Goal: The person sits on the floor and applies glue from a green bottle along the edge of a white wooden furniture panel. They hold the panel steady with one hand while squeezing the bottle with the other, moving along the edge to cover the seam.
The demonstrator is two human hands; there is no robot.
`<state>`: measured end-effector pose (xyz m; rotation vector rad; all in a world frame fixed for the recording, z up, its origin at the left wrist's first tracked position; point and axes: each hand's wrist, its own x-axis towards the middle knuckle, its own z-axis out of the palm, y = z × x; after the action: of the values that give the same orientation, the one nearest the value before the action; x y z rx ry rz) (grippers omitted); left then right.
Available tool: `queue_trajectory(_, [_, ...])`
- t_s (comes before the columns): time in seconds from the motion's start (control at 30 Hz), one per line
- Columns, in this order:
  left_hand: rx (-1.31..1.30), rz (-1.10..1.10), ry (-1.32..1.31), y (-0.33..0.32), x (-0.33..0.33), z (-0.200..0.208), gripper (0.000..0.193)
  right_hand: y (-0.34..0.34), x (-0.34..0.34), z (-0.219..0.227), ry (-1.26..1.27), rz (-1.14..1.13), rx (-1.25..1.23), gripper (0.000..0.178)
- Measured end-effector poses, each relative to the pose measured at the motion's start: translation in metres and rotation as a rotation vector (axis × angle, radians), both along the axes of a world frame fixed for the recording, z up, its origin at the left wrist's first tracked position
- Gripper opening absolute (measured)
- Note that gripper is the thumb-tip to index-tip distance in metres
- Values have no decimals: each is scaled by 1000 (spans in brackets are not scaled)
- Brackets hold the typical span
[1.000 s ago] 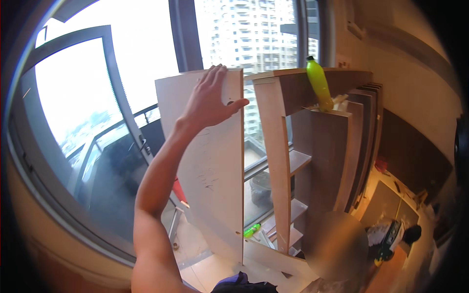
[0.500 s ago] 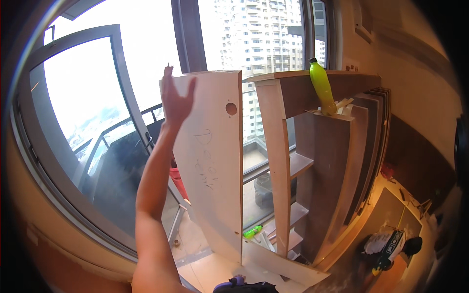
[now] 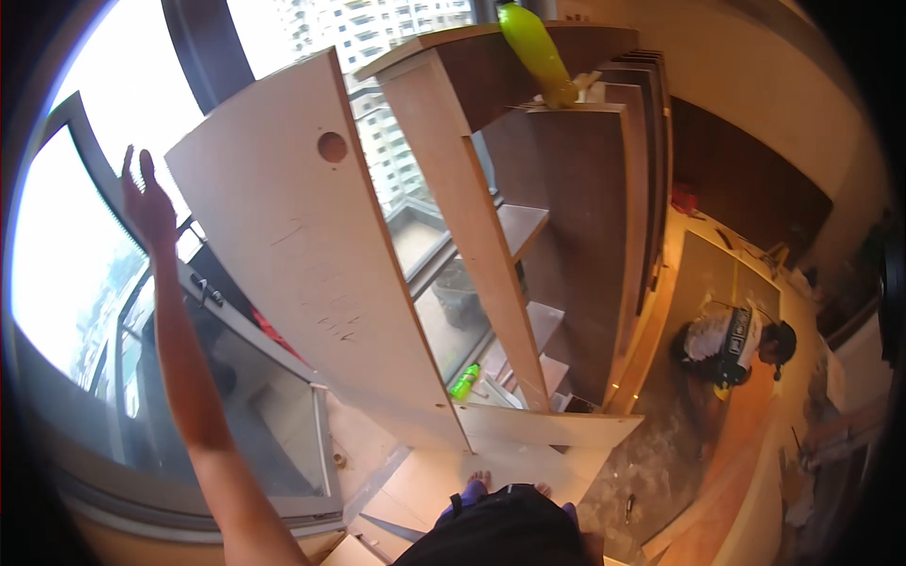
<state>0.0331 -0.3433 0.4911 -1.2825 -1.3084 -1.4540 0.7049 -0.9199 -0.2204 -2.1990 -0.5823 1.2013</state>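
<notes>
While the left hand (image 3: 146, 203) is raised with fingers loosely spread, touching nothing, a tall pale board (image 3: 316, 255) with a round hole leans just beside it against a wooden shelf unit (image 3: 557, 236). A yellow-green bottle (image 3: 531, 47) stands on top; another person (image 3: 731, 344) crouches nearby.

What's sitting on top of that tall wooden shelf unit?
A yellow-green bottle stands on top of the shelf unit, tilted in this view, with some small pale bits beside its base. Its top runs out of the picture, and the rest of the top surface is hidden from this angle.
</notes>
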Motion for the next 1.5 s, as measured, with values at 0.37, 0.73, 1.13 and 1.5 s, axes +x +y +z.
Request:
queue_trajectory(0.37, [-170, -183, -195, -115, 31, -188, 33, 480, -86, 478, -435, 371, 1294, 65])
queue_trajectory(0.73, [-648, -403, -946, -292, 21, -428, 25, 731, -3, 685, -945, 377, 895, 118])
queue_trajectory(1.13, [-573, -186, -963, -338, 33, -399, 22, 720, -9, 658, -725, 180, 1183, 78])
queue_trajectory(1.5, [-516, -370, -649, -265, 145, -290, 19, 666, 32, 676, 159, 338, 1701, 58])
